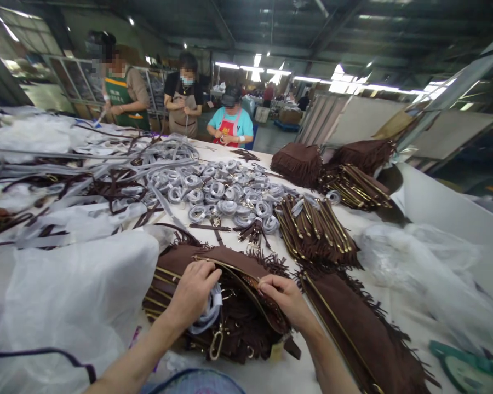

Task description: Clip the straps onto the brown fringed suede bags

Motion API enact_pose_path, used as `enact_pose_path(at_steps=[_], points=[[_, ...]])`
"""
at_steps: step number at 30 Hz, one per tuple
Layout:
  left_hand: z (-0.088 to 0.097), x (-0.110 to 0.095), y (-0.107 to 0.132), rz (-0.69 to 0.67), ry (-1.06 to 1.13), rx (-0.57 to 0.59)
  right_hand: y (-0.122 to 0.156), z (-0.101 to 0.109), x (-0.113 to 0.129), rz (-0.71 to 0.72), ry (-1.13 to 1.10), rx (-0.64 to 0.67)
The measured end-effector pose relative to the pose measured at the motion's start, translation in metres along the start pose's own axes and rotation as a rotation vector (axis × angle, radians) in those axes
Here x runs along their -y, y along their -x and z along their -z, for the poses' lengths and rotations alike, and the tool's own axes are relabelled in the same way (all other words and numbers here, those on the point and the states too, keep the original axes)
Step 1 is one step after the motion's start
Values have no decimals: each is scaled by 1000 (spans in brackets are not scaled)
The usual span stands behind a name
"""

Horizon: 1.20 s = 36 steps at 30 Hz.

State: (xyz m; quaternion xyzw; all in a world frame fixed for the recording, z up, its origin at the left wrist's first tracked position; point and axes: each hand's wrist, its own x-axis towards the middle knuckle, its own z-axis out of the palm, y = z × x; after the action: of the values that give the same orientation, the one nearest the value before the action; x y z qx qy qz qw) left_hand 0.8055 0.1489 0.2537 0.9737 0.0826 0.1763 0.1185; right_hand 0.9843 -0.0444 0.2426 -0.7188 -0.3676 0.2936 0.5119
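Note:
A dark brown fringed bag [225, 255] lies in front of me, its gold zipper open. My right hand [285, 295] pinches the edge of the opening on the right. At the left end of the opening is my left hand [195, 293], fingers curled and closed. A coiled strap [208, 317] in grey wrapping shows under that palm, seemingly held by it; the fingertips' exact hold is hidden. From the coil hangs a gold clasp [216, 343]. More gold-zippered brown pieces [158, 290] are stacked beneath the bag on the left.
Wrapped strap coils [230, 191] are heaped mid-table. Stacked zippered bags [318, 230] and another fringed bag [353, 323] lie right. White wrapping [74, 284] covers the left, clear plastic [419, 262] the right. Several people work beyond the table, one in a red apron [229, 131].

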Motion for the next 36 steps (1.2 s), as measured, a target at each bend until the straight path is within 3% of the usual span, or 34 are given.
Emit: enact_pose_path(at_steps=[2,4,6,12,19,21,25,29,36], points=[[-5,-13,-4,-174,61,-18,-1,-4,-3,-33,-59,30],[-8,-26,-11,-342,127,65,2,-7,-5,-48,-110,65],[-11,-35,-18,-418,129,162,5,-6,-6,-35,-105,61],[-24,-41,-26,-410,77,336,5,17,-1,30,-12,-216],[-29,-48,-56,-330,58,748,-1,27,11,50,-28,-185],[-38,-50,-71,-362,102,756,-1,27,14,53,-53,-137],[-66,-55,-90,-436,235,665,1,27,17,46,-94,-20],[-91,-60,-93,-403,247,781,2,27,14,35,-142,8],[-95,-61,-93,-418,277,770,6,35,0,12,-70,-62]])
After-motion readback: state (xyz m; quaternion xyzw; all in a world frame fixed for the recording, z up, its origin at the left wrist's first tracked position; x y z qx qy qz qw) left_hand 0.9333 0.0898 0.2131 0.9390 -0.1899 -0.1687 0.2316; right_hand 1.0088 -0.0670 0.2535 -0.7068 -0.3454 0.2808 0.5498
